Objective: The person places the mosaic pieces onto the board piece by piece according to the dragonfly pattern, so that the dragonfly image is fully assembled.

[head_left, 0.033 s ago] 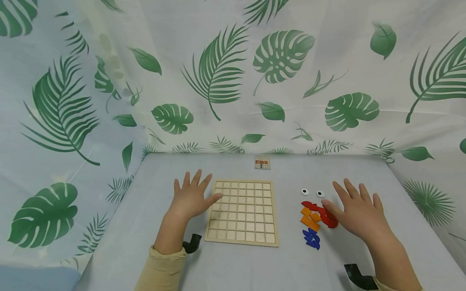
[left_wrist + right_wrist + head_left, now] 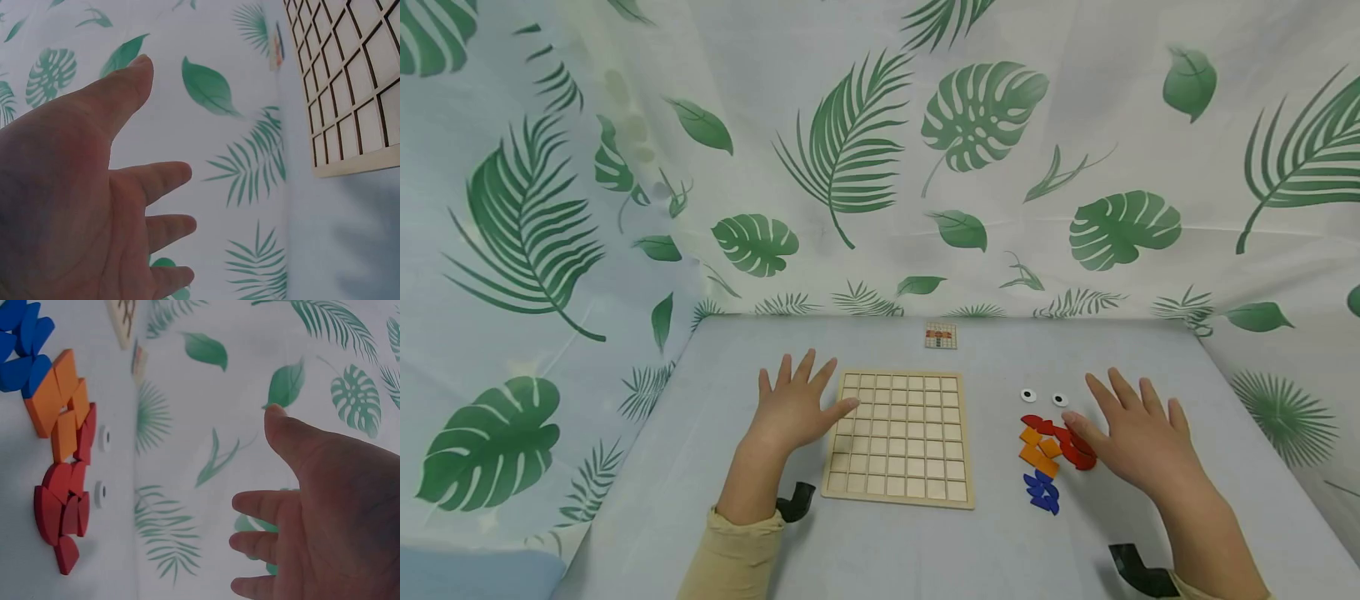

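In the head view my left hand is spread beside the left edge of a wooden grid board, its thumb overlapping the frame. Nothing is in that hand; the left wrist view shows its palm bare, with the board off to the right. My right hand is also spread with straight fingers, and its thumb overlaps the red pieces in the head view. Orange square pieces and blue pieces lie left of it. Two white eye discs sit just behind the red ones. The right palm holds nothing.
A small pattern card lies behind the board near the back of the table. Leaf-printed cloth hangs along the back and sides. Black curved mounts stick out at both wrists.
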Demonstrator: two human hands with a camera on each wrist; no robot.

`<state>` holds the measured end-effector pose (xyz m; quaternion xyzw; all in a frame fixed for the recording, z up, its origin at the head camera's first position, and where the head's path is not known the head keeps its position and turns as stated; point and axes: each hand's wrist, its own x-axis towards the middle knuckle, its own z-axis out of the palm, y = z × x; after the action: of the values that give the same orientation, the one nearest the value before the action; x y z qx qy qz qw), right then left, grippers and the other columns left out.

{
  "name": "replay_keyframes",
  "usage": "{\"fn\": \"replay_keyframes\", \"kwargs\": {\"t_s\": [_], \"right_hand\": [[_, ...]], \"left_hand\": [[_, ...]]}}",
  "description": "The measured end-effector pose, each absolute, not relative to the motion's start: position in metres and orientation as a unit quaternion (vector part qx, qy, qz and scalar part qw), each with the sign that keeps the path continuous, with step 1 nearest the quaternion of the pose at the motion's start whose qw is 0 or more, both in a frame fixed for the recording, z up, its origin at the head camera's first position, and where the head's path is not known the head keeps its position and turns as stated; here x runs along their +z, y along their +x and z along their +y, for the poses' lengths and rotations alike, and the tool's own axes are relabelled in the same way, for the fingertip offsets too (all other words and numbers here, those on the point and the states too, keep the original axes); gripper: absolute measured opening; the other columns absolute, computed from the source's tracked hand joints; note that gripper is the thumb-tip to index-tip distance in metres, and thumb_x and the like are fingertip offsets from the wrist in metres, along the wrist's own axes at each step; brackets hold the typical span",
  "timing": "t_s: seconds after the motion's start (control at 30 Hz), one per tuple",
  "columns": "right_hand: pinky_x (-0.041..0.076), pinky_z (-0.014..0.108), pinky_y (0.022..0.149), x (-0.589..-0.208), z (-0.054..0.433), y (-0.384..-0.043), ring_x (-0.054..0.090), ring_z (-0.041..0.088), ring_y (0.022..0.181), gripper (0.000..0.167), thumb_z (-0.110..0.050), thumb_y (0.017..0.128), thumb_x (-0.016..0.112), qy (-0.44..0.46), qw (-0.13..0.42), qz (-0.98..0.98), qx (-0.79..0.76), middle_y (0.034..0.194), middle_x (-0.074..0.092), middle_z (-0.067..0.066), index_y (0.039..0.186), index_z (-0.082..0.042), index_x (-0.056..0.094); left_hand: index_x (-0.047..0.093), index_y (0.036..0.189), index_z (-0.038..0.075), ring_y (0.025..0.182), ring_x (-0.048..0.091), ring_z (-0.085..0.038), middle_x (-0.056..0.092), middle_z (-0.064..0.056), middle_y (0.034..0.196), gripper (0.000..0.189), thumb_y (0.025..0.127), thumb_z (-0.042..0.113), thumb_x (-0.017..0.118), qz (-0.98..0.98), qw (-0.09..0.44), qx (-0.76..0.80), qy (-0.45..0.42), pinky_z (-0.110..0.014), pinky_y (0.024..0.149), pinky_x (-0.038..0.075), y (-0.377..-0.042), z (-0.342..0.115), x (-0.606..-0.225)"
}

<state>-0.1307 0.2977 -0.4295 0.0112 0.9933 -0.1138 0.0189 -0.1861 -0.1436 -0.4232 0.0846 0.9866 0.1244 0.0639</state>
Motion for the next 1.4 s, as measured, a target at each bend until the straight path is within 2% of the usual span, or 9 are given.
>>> {"fn": "replay_keyframes", "kwargs": {"t_s": [0.1, 0.17, 0.4, 0.53, 0.73, 0.97, 1.1, 1.23, 1.4], "right_hand": [[0.007, 0.082, 0.106, -0.431, 0.301, -0.134, 0.017, 0.063, 0.137, 0.090, -0.070, 0.091, 0.045, -0.002, 0.010, 0.994, -0.113, 0.152, 0.026, 0.036, 0.150, -0.003, 0.034], [0.017, 0.081, 0.104, -0.433, 0.305, -0.138, 0.025, 0.062, 0.134, 0.087, -0.068, 0.092, 0.048, -0.013, 0.007, 0.992, -0.122, 0.150, 0.030, 0.036, 0.149, -0.002, 0.037], [0.042, 0.073, 0.095, -0.441, 0.321, -0.152, 0.039, 0.057, 0.127, 0.074, -0.058, 0.096, 0.050, -0.008, 0.051, 0.976, -0.212, 0.145, 0.040, 0.034, 0.145, -0.003, 0.043], [0.053, 0.065, 0.087, -0.451, 0.329, -0.162, 0.048, 0.053, 0.122, 0.066, -0.053, 0.096, 0.054, -0.011, 0.066, 0.967, -0.244, 0.140, 0.049, 0.030, 0.143, -0.007, 0.048], [0.053, 0.061, 0.089, -0.473, 0.343, -0.181, 0.049, 0.048, 0.122, 0.058, -0.050, 0.097, 0.057, -0.010, 0.110, 0.947, -0.301, 0.137, 0.054, 0.025, 0.142, -0.013, 0.051], [0.051, 0.059, 0.096, -0.499, 0.355, -0.197, 0.052, 0.038, 0.118, 0.055, -0.046, 0.095, 0.060, -0.022, 0.112, 0.937, -0.331, 0.133, 0.057, 0.020, 0.142, -0.019, 0.052], [0.049, 0.060, 0.099, -0.509, 0.358, -0.202, 0.050, 0.038, 0.121, 0.057, -0.048, 0.093, 0.063, -0.020, 0.125, 0.934, -0.335, 0.139, 0.053, 0.020, 0.143, -0.021, 0.051], [0.045, 0.062, 0.102, -0.513, 0.359, -0.205, 0.046, 0.038, 0.125, 0.059, -0.050, 0.093, 0.062, -0.022, 0.129, 0.931, -0.340, 0.144, 0.049, 0.018, 0.144, -0.023, 0.050], [0.054, 0.038, 0.086, -0.515, 0.358, -0.208, 0.050, 0.029, 0.109, 0.056, -0.047, 0.093, 0.064, -0.023, 0.130, 0.936, -0.327, 0.124, 0.058, 0.012, 0.142, -0.026, 0.052]], "left_hand": [[0.027, 0.156, 0.028, 0.152, 0.006, -0.043, 0.015, -0.009, 0.166, 0.082, 0.090, 0.074, 0.045, 0.985, 0.071, 0.133, 0.089, -0.071, 0.118, 0.001, -0.188, -0.143, -0.425], [0.027, 0.157, 0.028, 0.152, 0.006, -0.043, 0.016, -0.009, 0.166, 0.081, 0.092, 0.072, 0.044, 0.980, 0.083, 0.151, 0.097, -0.070, 0.119, 0.002, -0.192, -0.144, -0.427], [0.030, 0.156, 0.024, 0.152, 0.016, -0.040, 0.024, -0.010, 0.164, 0.070, 0.098, 0.058, 0.047, 0.952, 0.118, 0.245, 0.140, -0.065, 0.121, 0.011, -0.210, -0.151, -0.456], [0.031, 0.155, 0.024, 0.152, 0.016, -0.036, 0.024, -0.008, 0.164, 0.067, 0.099, 0.056, 0.049, 0.937, 0.133, 0.289, 0.147, -0.061, 0.123, 0.014, -0.218, -0.159, -0.483], [0.034, 0.154, 0.024, 0.153, 0.014, -0.035, 0.025, -0.006, 0.164, 0.065, 0.098, 0.053, 0.052, 0.922, 0.130, 0.326, 0.163, -0.060, 0.122, 0.016, -0.221, -0.169, -0.514], [0.043, 0.150, 0.023, 0.154, 0.009, -0.035, 0.027, -0.003, 0.163, 0.059, 0.097, 0.045, 0.059, 0.909, 0.109, 0.349, 0.202, -0.061, 0.123, 0.012, -0.219, -0.178, -0.530], [0.046, 0.148, 0.022, 0.154, 0.006, -0.035, 0.026, -0.004, 0.163, 0.060, 0.095, 0.046, 0.062, 0.907, 0.116, 0.342, 0.217, -0.062, 0.123, 0.007, -0.219, -0.180, -0.535], [0.048, 0.147, 0.020, 0.154, 0.009, -0.035, 0.027, -0.005, 0.163, 0.061, 0.093, 0.045, 0.064, 0.914, 0.097, 0.313, 0.239, -0.058, 0.124, 0.005, -0.220, -0.181, -0.539], [0.048, 0.146, 0.018, 0.153, 0.012, -0.036, 0.028, -0.007, 0.163, 0.061, 0.092, 0.041, 0.067, 0.920, 0.082, 0.289, 0.253, -0.055, 0.125, 0.006, -0.220, -0.180, -0.541]]}}
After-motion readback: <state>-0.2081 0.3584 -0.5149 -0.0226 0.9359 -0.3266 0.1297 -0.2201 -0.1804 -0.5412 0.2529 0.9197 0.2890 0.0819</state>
